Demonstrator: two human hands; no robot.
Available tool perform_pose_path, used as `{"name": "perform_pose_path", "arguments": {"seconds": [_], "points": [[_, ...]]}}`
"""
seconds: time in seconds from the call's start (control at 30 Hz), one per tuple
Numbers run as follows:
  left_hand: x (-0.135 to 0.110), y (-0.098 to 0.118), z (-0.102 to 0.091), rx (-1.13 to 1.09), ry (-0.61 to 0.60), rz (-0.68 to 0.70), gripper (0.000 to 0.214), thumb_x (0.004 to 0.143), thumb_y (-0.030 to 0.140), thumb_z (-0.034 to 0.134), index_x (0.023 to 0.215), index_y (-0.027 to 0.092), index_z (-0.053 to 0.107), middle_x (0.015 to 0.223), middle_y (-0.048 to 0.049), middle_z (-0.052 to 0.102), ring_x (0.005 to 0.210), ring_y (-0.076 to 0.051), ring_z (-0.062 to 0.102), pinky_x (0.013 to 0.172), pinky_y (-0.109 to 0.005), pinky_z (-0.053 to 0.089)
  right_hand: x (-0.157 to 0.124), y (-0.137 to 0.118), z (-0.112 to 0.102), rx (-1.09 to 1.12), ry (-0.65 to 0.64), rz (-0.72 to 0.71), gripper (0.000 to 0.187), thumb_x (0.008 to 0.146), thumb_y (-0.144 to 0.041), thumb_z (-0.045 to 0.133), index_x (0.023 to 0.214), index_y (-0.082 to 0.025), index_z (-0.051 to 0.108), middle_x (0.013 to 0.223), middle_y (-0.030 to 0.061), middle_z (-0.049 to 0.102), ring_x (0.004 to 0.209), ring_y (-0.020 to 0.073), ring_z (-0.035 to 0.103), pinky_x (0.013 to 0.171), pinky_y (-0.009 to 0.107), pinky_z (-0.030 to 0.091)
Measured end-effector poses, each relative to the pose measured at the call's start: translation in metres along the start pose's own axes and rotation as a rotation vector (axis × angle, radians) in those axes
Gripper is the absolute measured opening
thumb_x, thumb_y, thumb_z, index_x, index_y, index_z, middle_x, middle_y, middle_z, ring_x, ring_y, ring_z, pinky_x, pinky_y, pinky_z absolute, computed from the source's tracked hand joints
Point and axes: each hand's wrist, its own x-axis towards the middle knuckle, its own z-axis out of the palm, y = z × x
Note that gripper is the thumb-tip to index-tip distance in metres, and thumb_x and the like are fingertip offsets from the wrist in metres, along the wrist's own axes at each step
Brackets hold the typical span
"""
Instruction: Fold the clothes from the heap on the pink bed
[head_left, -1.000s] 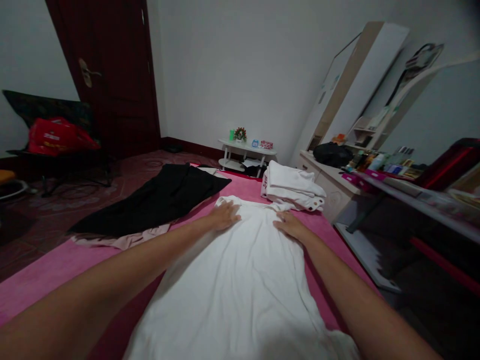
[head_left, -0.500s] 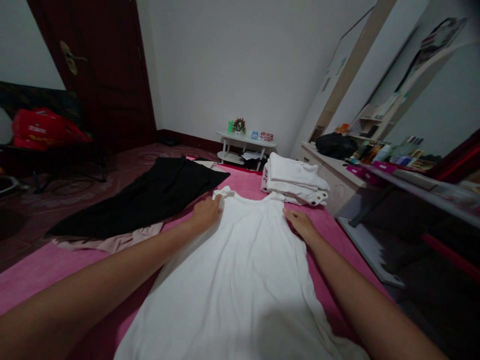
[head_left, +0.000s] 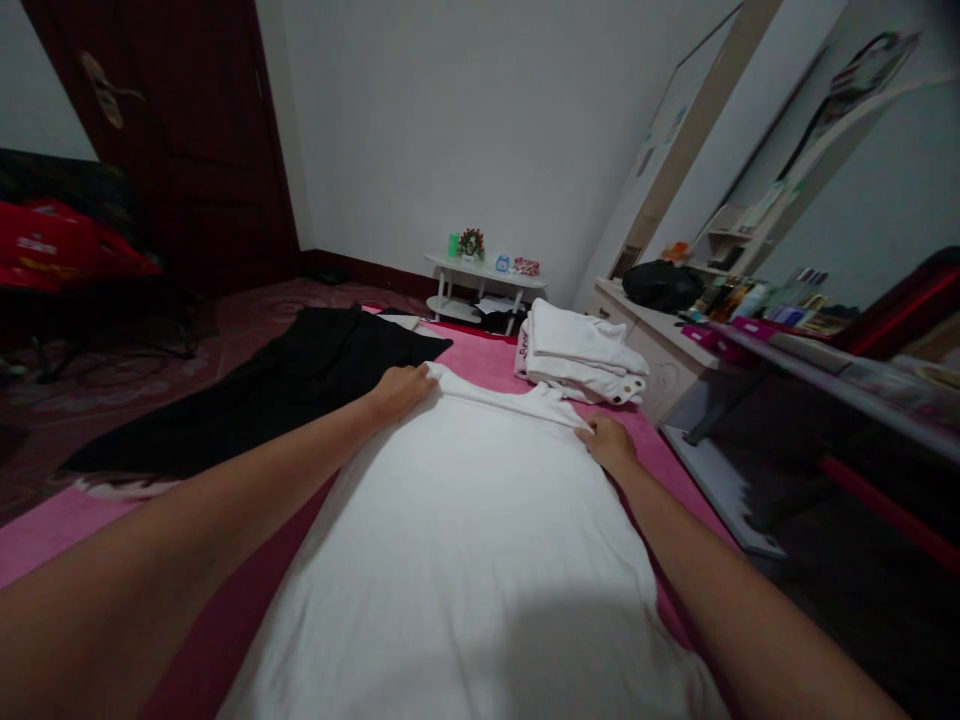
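A white sleeveless top point(head_left: 480, 530) lies spread over a pink bedcover point(head_left: 491, 366), its neckline at the far end. My left hand point(head_left: 405, 390) pinches the top's far left shoulder. At the far right edge, my right hand point(head_left: 609, 440) grips the fabric, pulling a corner of it outward. The cloth between both hands is stretched taut across. A shadow falls on its near part. Just past my right hand sits a stack of folded white clothes point(head_left: 577, 345). Beside my left arm lies a black garment point(head_left: 277, 390), with some pale pink cloth point(head_left: 127, 487) under it.
A small white table point(head_left: 487, 272) with trinkets stands by the far wall. On the right are a dresser point(head_left: 652, 335) holding a black bag point(head_left: 664, 287) and bottles, and a grey-edged table point(head_left: 847, 385). A red bag point(head_left: 67, 245) rests at the left, near a dark door point(head_left: 180, 130).
Both hands have moved apart, drawing the top's shoulders outward. The wrinkles down its front have smoothed and the neckline has straightened. The view has shifted slightly.
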Motion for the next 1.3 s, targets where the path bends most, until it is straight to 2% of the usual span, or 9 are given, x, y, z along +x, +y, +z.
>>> {"name": "perform_pose_path", "arguments": {"seconds": [0.07, 0.17, 0.23, 0.3, 0.37, 0.43, 0.57, 0.8, 1.3], "points": [[-0.003, 0.018, 0.004, -0.017, 0.083, -0.049, 0.036, 0.087, 0.009, 0.040, 0.114, 0.015, 0.063, 0.123, -0.0187, 0.054, 0.111, -0.032, 0.053, 0.090, -0.048, 0.042, -0.005, 0.002, 0.005, 0.016, -0.027, 0.004, 0.021, 0.079, -0.036, 0.058, 0.084, -0.018, 0.067, 0.082, 0.0042, 0.069, 0.073, 0.0175, 0.061, 0.059, 0.025, 0.036], [-0.011, 0.054, 0.008, -0.106, 0.201, -0.146, 0.032, 0.085, 0.010, 0.044, 0.110, 0.011, 0.064, 0.143, -0.0179, 0.040, 0.134, -0.036, 0.029, 0.108, -0.056, 0.019, -0.014, 0.003, 0.007, 0.064, -0.055, 0.017, 0.029, 0.078, -0.044, 0.058, 0.088, -0.018, 0.066, 0.081, 0.0035, 0.068, 0.071, 0.0168, 0.060, 0.058, 0.025, 0.036], [-0.018, 0.076, 0.010, -0.187, 0.156, -0.153, 0.031, 0.088, 0.020, 0.047, 0.114, 0.012, 0.062, 0.147, -0.0154, 0.036, 0.137, -0.035, 0.024, 0.112, -0.054, 0.014, -0.023, 0.004, 0.007, 0.091, -0.062, 0.035, 0.040, 0.077, -0.050, 0.059, 0.098, -0.017, 0.065, 0.085, 0.0050, 0.068, 0.073, 0.0177, 0.061, 0.059, 0.026, 0.037], [-0.025, 0.092, 0.013, -0.248, 0.080, -0.140, 0.039, 0.092, 0.033, 0.044, 0.123, 0.013, 0.056, 0.145, -0.0152, 0.040, 0.136, -0.033, 0.030, 0.111, -0.051, 0.021, -0.034, 0.004, 0.007, 0.084, -0.039, 0.053, 0.045, 0.077, -0.051, 0.059, 0.105, -0.016, 0.064, 0.090, 0.0065, 0.069, 0.076, 0.0190, 0.062, 0.059, 0.026, 0.036], [-0.031, 0.101, 0.018, -0.280, 0.041, -0.135, 0.047, 0.094, 0.040, 0.039, 0.132, 0.014, 0.048, 0.145, -0.0158, 0.040, 0.135, -0.031, 0.033, 0.110, -0.048, 0.026, -0.045, 0.004, 0.008, 0.056, 0.020, 0.070, 0.040, 0.081, -0.049, 0.055, 0.105, -0.018, 0.065, 0.091, 0.0068, 0.070, 0.078, 0.0198, 0.062, 0.059, 0.026, 0.035], [-0.035, 0.104, 0.021, -0.292, 0.031, -0.137, 0.050, 0.096, 0.041, 0.035, 0.137, 0.014, 0.042, 0.147, -0.0161, 0.036, 0.136, -0.030, 0.031, 0.110, -0.047, 0.025, -0.055, 0.003, 0.009, 0.046, 0.074, 0.084, 0.034, 0.084, -0.046, 0.050, 0.100, -0.021, 0.067, 0.090, 0.0062, 0.071, 0.078, 0.0195, 0.062, 0.058, 0.026, 0.034], [-0.037, 0.101, 0.021, -0.295, 0.026, -0.135, 0.050, 0.096, 0.042, 0.035, 0.138, 0.016, 0.042, 0.148, -0.0146, 0.036, 0.137, -0.029, 0.031, 0.111, -0.047, 0.024, -0.064, 0.003, 0.009, 0.105, 0.110, 0.092, 0.032, 0.083, -0.043, 0.049, 0.092, -0.022, 0.071, 0.086, 0.0058, 0.072, 0.075, 0.0188, 0.061, 0.059, 0.025, 0.036], [-0.039, 0.100, 0.016, -0.297, 0.019, -0.132, 0.048, 0.096, 0.043, 0.035, 0.137, 0.018, 0.044, 0.148, -0.0120, 0.037, 0.137, -0.026, 0.032, 0.111, -0.045, 0.025, -0.066, 0.005, 0.007, 0.183, 0.153, 0.091, 0.032, 0.081, -0.043, 0.049, 0.085, -0.021, 0.072, 0.085, 0.0054, 0.072, 0.074, 0.0180, 0.061, 0.057, 0.024, 0.035], [-0.037, 0.096, 0.018, -0.298, 0.050, -0.120, 0.047, 0.095, 0.044, 0.036, 0.134, 0.020, 0.047, 0.146, -0.0102, 0.040, 0.134, -0.026, 0.035, 0.110, -0.045, 0.029, -0.061, 0.010, 0.011, 0.209, 0.181, 0.111, 0.034, 0.079, -0.045, 0.049, 0.081, -0.020, 0.072, 0.080, 0.0052, 0.071, 0.070, 0.0173, 0.060, 0.056, 0.023, 0.034]]}}
